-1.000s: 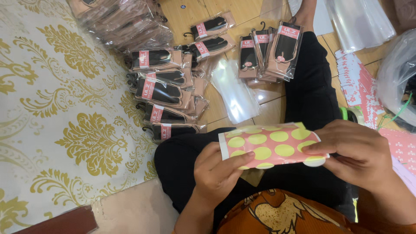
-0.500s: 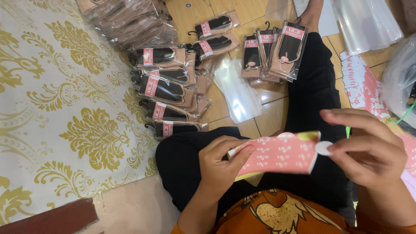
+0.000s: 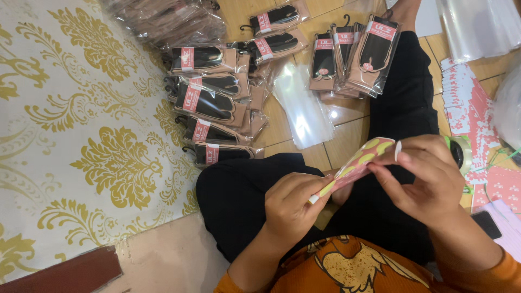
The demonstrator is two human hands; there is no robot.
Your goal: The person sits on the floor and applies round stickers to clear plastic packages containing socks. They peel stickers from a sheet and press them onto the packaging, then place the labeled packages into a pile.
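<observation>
One white mat with gold floral pattern (image 3: 81, 135) covers the floor at left, with many bagged dark items on pink header cards (image 3: 211, 108) heaped along its edge and a clear plastic sleeve (image 3: 304, 111) lying on the wooden floor (image 3: 347, 127) beside them. One pink card with yellow-green dots (image 3: 353, 167), slightly bent, is held above the lap. The left hand (image 3: 290, 209) pinches its lower end and the right hand (image 3: 420, 176) pinches its upper end.

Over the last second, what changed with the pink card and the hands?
The pink card was turned: first its yellow-dotted face showed flat, then its pink back, and now it is tilted nearly edge-on, right end raised. Both the left hand and right hand kept hold of its ends. The packaged items on the floor and the clear bag stayed put.
</observation>
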